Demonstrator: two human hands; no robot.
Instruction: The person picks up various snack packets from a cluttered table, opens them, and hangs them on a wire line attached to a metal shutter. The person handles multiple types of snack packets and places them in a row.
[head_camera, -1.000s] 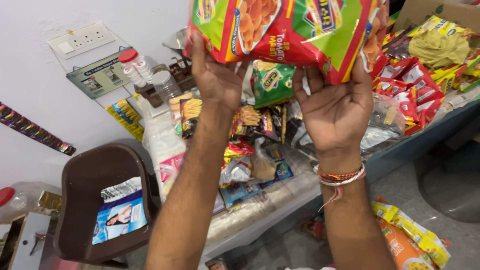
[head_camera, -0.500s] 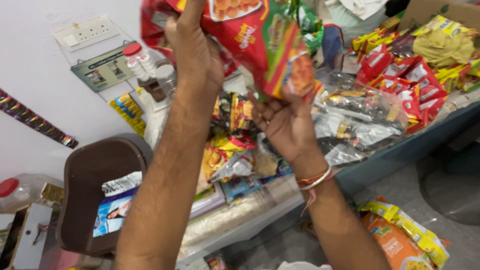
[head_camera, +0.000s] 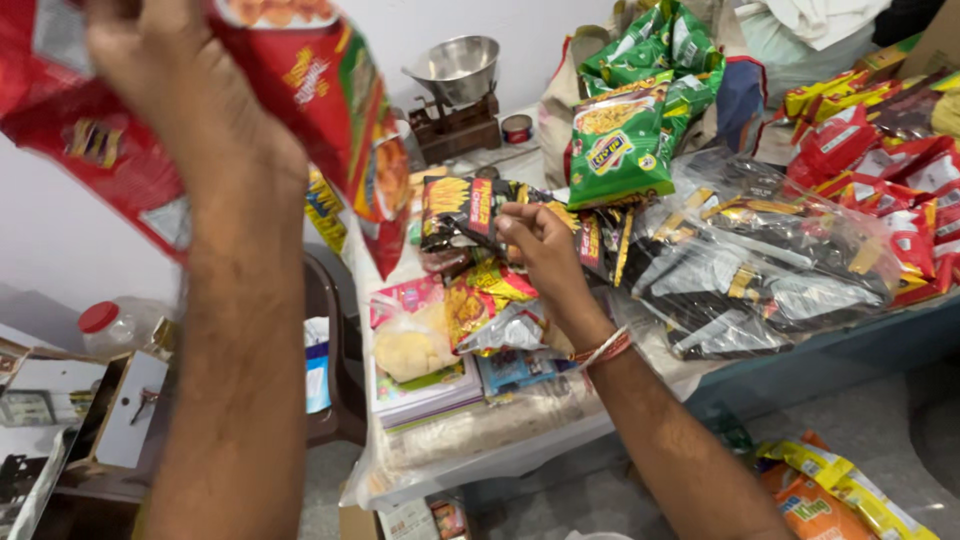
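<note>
My left hand (head_camera: 190, 120), raised high, grips a strip of red snack packets (head_camera: 330, 110) (blurred) that could swing and topple the piled bench (head_camera: 520, 455); my right hand (head_camera: 545, 250) pinches a dark packet (head_camera: 460, 205), which may drag its neighbours off.

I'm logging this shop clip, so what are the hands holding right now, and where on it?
The left hand grips a red snack strip near its top, raised high. The right hand pinches the edge of a dark packet on the table pile.
</note>
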